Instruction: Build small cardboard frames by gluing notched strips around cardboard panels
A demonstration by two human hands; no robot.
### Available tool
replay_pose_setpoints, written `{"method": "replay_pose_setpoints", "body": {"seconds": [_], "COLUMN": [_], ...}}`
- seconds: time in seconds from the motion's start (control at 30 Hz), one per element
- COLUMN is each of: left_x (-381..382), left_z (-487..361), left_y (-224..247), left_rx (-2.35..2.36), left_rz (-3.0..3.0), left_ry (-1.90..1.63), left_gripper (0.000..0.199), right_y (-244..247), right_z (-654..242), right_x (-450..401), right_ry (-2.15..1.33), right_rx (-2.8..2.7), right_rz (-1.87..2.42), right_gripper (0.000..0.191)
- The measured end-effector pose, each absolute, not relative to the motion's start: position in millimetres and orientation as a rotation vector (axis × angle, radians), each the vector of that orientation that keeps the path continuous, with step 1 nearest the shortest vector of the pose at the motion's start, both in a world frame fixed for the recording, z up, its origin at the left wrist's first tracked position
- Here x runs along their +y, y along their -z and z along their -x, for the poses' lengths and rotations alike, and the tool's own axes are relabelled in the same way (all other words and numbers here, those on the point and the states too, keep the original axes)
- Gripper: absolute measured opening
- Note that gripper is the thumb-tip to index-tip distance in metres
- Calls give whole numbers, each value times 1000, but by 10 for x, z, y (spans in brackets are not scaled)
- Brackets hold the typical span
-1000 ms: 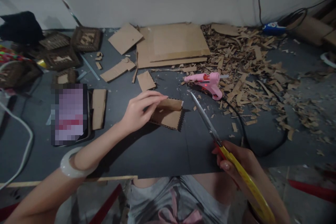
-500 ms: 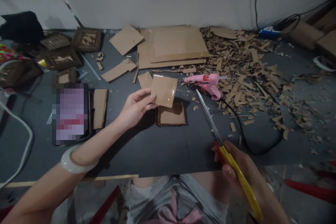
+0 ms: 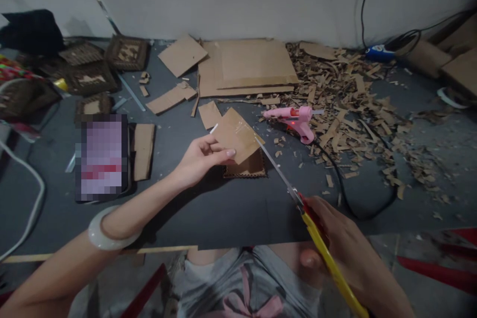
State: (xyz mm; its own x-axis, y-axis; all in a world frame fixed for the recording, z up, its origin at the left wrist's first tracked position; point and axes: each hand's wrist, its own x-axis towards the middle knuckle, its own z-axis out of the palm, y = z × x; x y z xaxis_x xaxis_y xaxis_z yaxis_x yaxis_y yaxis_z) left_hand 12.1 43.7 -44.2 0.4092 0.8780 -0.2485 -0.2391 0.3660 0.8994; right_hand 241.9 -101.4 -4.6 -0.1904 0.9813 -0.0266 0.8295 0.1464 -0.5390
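Note:
Between the thumb and fingers of my left hand (image 3: pixel 206 156) is a square piece of cardboard (image 3: pixel 238 134) with shiny tape across it, tilted with one corner toward me. My right hand (image 3: pixel 331 238) grips scissors (image 3: pixel 311 226) with yellow and red handles. Their blade tips meet the right corner of the cardboard piece; whether they cut into it I cannot tell. Below the piece, partly covered by it, a small cardboard square with a corrugated rim (image 3: pixel 248 169) lies on the dark table (image 3: pixel 231 218).
A pink glue gun (image 3: pixel 292 119) with a lit red light and a black cord lies right of centre. Cardboard scraps (image 3: pixel 346 104) are heaped behind it. Large cardboard sheets (image 3: pixel 253 62) lie at the back, a phone (image 3: pixel 102 159) and dark corrugated frames (image 3: pixel 126 52) at the left.
My left hand has turned the cardboard piece so a corner points right. My right hand has brought the scissors left, their tips now at that corner.

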Motion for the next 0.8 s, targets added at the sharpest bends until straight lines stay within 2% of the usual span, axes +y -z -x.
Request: {"method": "replay_pose_setpoints", "body": {"seconds": [0.23,0.57,0.7,0.8], "left_x": [386,362,371,372], "left_z": [-136,-129,-124,-125], "left_y": [406,409,394,375], "left_rx": [781,800,789,778], "left_rz": [-995,-1051,-1058,-1055], "left_ry": [-708,-687,-675,-672], "left_gripper": [44,40,40,36], "right_y": [41,7,8,14], "right_z": [-2436,-2442,-2452,-2453], "right_x": [-1007,-986,-982,-978], "right_ry": [-576,-763,-750,-773], "right_rx": [-2135,-2062,-2074,-2103], "right_rz": [1704,1750,1746,1782], "right_gripper": [70,74,66,50]}}
